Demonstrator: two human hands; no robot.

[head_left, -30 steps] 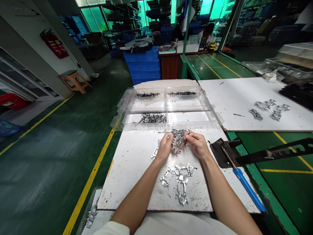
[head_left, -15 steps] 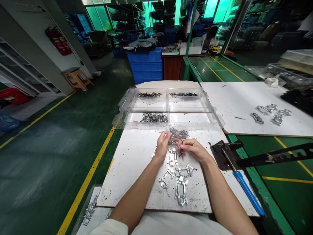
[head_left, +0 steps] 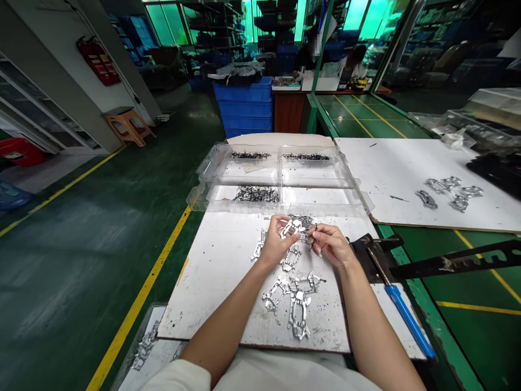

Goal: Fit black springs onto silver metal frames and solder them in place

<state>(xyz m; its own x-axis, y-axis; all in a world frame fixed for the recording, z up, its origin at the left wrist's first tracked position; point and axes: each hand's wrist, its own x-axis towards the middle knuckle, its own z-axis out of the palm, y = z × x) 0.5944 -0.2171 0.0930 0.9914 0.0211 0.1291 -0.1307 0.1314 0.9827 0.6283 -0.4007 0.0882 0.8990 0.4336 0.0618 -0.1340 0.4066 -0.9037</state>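
Left hand [head_left: 275, 245] grips a silver metal frame [head_left: 290, 228] over the table [head_left: 222, 266]; right hand [head_left: 332, 245] pinches a thin black piece [head_left: 311, 248] just beside it. More loose frames [head_left: 299, 314] lie nearer the person. Clear tray [head_left: 244, 207] beyond: black parts [head_left: 257, 194] in three compartments.

Free brd [head_left: 207, 271] L-side, metal frames [head_left: 299, 298] btwn forearms [head_left: 235, 303]

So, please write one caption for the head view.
Left hand holding a silvery frame, right hand a thin black part, above a white board.
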